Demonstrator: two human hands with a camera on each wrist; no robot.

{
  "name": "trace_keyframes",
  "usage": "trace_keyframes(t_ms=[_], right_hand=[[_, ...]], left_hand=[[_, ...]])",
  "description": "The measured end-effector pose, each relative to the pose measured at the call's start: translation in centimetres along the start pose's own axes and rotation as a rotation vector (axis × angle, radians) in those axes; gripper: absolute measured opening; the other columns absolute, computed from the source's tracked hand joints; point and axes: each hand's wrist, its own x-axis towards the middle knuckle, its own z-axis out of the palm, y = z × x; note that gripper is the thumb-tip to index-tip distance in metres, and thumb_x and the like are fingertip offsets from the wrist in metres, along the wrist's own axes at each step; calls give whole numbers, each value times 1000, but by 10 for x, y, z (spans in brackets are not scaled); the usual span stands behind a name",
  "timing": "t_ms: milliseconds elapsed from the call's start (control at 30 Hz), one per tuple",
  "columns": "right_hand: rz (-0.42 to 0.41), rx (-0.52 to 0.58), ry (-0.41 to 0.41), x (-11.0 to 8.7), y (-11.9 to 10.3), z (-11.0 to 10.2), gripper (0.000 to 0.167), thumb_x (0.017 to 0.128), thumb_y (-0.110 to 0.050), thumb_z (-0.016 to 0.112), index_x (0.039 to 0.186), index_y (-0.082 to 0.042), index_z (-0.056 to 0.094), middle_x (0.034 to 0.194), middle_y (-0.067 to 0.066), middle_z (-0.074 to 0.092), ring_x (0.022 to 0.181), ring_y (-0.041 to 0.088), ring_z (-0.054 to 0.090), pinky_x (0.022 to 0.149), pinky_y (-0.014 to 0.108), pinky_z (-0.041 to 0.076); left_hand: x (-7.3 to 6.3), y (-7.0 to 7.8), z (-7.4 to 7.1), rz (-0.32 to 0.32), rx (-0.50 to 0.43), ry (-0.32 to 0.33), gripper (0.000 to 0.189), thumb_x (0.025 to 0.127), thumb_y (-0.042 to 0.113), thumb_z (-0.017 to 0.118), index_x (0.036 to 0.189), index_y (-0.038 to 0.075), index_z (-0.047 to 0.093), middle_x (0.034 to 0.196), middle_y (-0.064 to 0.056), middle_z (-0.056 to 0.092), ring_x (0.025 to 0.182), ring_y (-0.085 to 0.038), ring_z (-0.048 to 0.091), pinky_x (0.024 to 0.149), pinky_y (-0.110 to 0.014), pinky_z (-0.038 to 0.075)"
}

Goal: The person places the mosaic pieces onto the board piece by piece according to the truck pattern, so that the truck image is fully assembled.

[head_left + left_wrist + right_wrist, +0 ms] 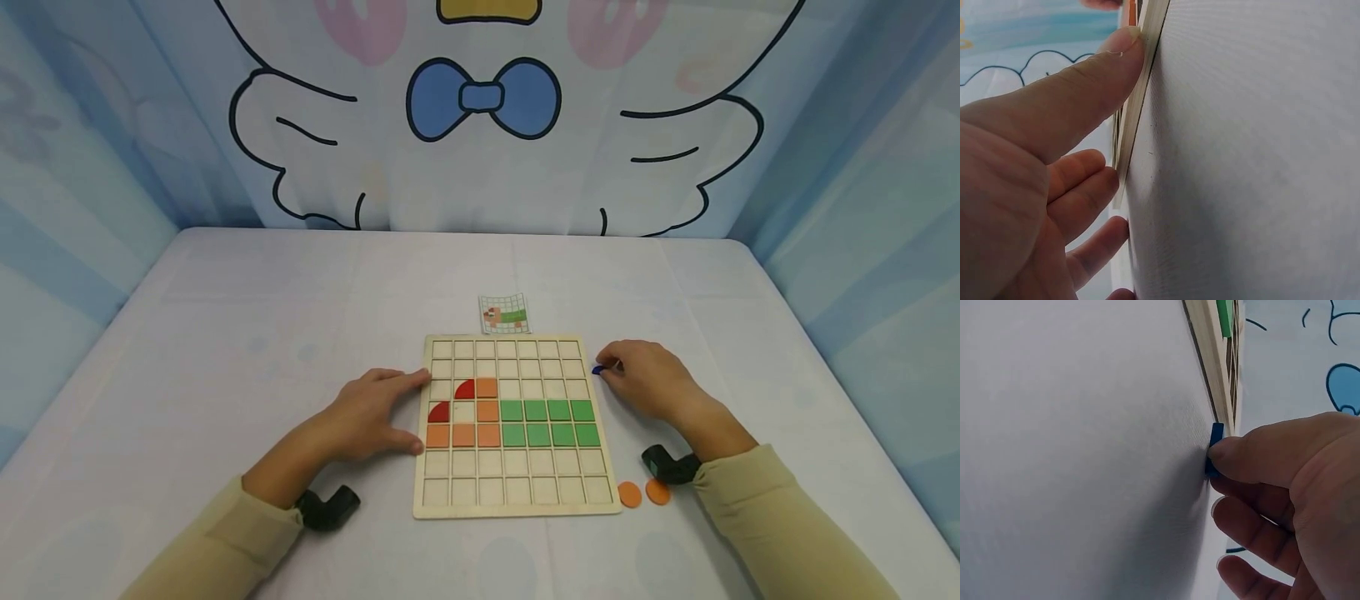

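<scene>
A wooden grid board (pixel 517 510) lies flat on the table, with green squares, orange squares and two red quarter-round pieces in its cells. My left hand (pixel 367 417) rests at the board's left edge, thumb and fingers spread; in the left wrist view the thumb (pixel 1079 87) presses on the wooden rim. Off the board's right side, my right hand (pixel 648 379) pinches a small blue piece (pixel 1215 440) between thumb and forefinger. That piece sits close by the board's edge, low over the tabletop. The fingers cover much of it, so I cannot tell its full shape.
Behind the board lies a small picture card (pixel 504 315) showing a green and orange animal on a grid. Two orange discs (pixel 630 494) lie by the board's near right corner, close to the right wrist's black camera (pixel 670 465). A printed curtain (pixel 480 183) hangs behind the white table.
</scene>
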Motion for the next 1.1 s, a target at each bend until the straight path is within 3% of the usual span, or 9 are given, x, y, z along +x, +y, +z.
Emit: trace_keyframes(t_ms=[333, 667, 1100], right_hand=[[-17, 5, 8, -3, -7, -6, 19, 93, -11, 69, 109, -1, 72, 98, 8, 70, 90, 27, 62, 84, 48, 51], [-171, 42, 42, -5, -27, -9, 14, 91, -8, 70, 104, -1, 72, 94, 5, 70, 86, 24, 63, 79, 44, 51], [-255, 47, 3, 4, -58, -4, 12, 93, -12, 70, 103, -6, 72, 97, 3, 70, 87, 21, 63, 78, 40, 52]], left_hand=[[-1, 2, 0, -5, 1, 4, 92, 75, 37, 89, 152, 14, 45, 145, -16, 49, 136, -39, 38, 103, -60, 37], [-1, 2, -1, -18, 0, 1, 92, 75, 36, 89, 152, 14, 45, 145, -17, 49, 137, -40, 37, 104, -61, 36], [-1, 1, -1, -10, -2, -2, 92, 75, 37, 89, 153, 14, 44, 145, -16, 49, 136, -40, 38, 103, -61, 36]])
